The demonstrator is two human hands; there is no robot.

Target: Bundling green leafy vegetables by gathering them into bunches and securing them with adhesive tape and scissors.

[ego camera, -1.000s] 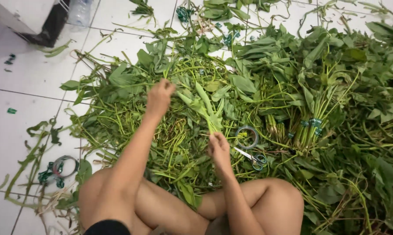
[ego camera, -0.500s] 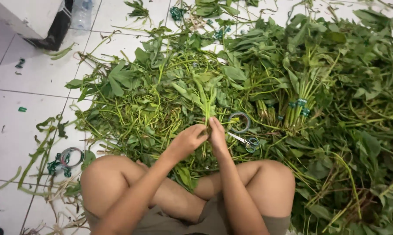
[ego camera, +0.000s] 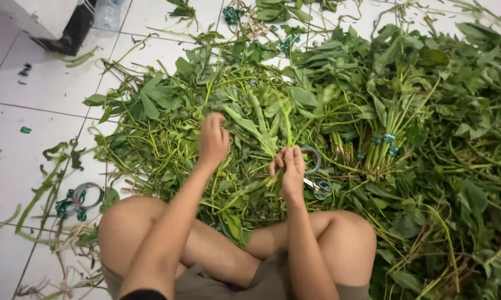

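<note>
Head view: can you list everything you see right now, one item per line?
Loose leafy stems: one big heap, green, on the floor ahead.
Held stems: small bunch, green, upright in the right hand.
Tied bundles: several, green bands, right of centre.
Scissors: one pair, teal handles, beside the right hand.
Tape roll: one, clear, above the scissors.
Second tape roll: one, by the left knee.
Floor tiles: white.
Left hand: over the heap, grip unclear.
Right hand: closed on the held stems.

A clear bottle (ego camera: 107,12) is cut off by the top edge, and greens partly bury the scissors (ego camera: 319,189).
</note>
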